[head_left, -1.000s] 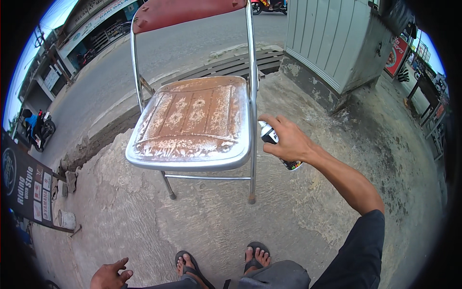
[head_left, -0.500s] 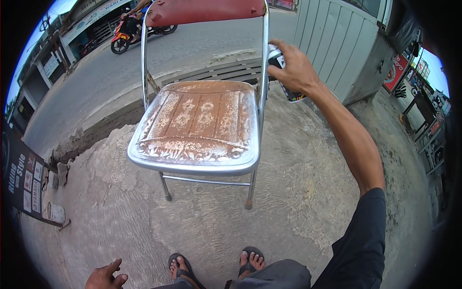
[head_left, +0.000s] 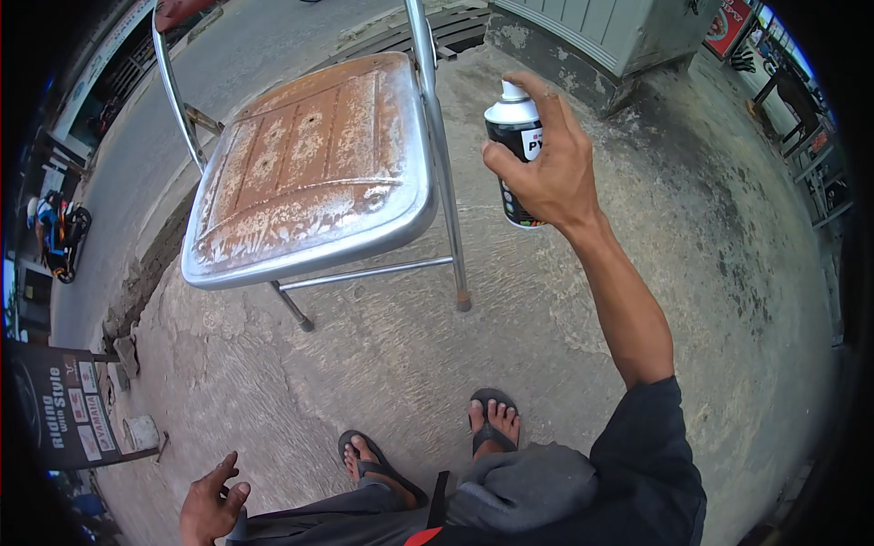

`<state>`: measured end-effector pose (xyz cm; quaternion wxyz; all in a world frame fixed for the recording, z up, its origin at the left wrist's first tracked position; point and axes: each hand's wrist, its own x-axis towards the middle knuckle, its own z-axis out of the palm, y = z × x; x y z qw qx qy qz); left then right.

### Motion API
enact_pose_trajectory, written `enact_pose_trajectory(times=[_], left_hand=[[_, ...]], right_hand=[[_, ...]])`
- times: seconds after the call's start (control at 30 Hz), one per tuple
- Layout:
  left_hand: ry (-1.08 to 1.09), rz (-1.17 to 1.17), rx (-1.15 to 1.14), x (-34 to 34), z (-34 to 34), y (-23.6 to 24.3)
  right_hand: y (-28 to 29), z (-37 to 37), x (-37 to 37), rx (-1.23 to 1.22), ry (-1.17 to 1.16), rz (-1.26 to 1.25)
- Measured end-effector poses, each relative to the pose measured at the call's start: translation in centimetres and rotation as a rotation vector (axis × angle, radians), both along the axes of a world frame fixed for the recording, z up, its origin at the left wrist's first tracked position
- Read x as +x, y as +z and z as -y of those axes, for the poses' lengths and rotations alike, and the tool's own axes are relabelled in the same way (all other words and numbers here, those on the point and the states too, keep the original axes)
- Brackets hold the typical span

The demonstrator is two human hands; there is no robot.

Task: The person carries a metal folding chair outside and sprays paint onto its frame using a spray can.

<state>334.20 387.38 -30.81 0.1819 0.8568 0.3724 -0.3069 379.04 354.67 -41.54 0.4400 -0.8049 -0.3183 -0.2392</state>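
Note:
A black spray paint can [head_left: 521, 146] with a white top is held upright in my right hand [head_left: 557, 168], thumb on one side and index finger over the nozzle. Left of the can stands a metal folding chair [head_left: 414, 205]. Its seat [head_left: 305, 136] is brown and worn, with silvery paint along the rim and front edge and pale patches across the middle. The can is apart from the chair, to the right of its frame. My left hand [head_left: 211, 500] hangs low at the lower left, fingers apart, holding nothing.
Rough concrete ground [head_left: 391, 364] lies under the chair and my sandalled feet. A pale metal cabinet [head_left: 583, 36] stands at the far right. Beyond a gutter, a road [head_left: 246, 55] carries a motorbike rider [head_left: 59, 232]. A dark sign board [head_left: 68, 409] and a white bucket [head_left: 141, 432] are at the left.
The view has turned right and downward, so the chair appears farther left. My right hand has brought the can away from the chair's side, nearer to me. My left hand remains low.

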Motion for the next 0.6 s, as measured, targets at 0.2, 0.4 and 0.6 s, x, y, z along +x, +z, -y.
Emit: enact_pose_trajectory(times=[0.2, 0.4, 0.6], left_hand=[[-0.071, 0.07, -0.032, 1.5, 0.4, -0.4], [-0.149, 0.056, -0.013, 1.7, 0.1, -0.5], [-0.145, 0.093, 0.008, 4.4, 1.6, 0.1]], right_hand=[[-13.8, 1.0, -8.0, -0.247, 0.068, -0.451], [-19.9, 2.4, -16.9, -0.238, -0.018, -0.697], [-12.2, -1.1, -10.7, 0.037, -0.137, -0.248]])
